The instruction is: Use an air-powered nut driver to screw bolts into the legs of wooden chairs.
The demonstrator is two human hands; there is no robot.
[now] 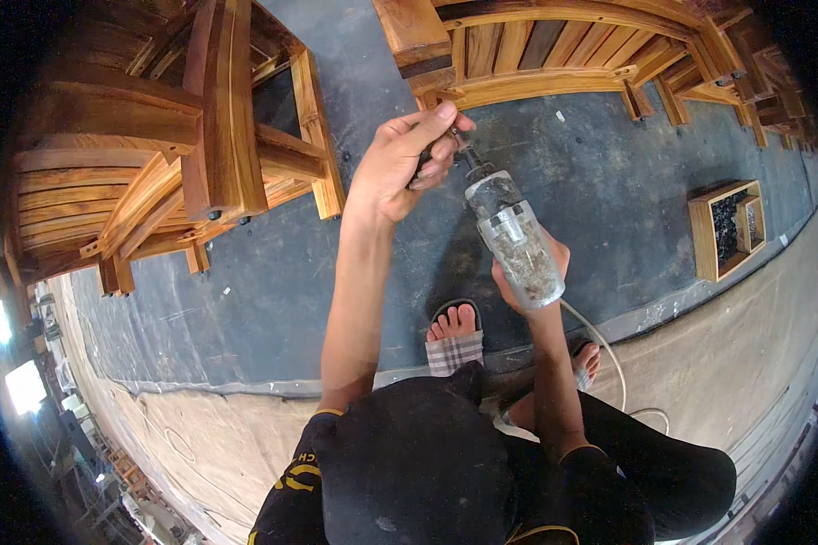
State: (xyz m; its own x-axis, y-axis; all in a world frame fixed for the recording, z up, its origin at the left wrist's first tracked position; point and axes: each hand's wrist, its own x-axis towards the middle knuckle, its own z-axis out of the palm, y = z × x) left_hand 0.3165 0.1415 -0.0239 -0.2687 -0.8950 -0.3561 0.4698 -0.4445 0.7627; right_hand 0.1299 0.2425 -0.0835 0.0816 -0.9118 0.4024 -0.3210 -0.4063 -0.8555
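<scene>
My right hand [556, 259] is wrapped round the body of a worn, silvery corded power screwdriver [511, 232], its nose pointing up and left. Around the narrow tip of the tool, my left hand [407, 159] is closed, thumb up and fingers curled. Something dark shows under these fingers, but I cannot make out what it is. Just beyond my left hand stands the thick end of a wooden furniture frame [418, 45], its slatted side stretching off to the right. Whether the tool's tip touches the wood is hidden by my fingers.
Slatted wooden furniture [218, 118] with small black feet stands at the left. A shallow wooden box [700, 238] of small dark pieces sits on the dark floor covering [354, 300] at right. The tool's pale cord [613, 350] trails past my feet, beside tan sheeting [700, 336].
</scene>
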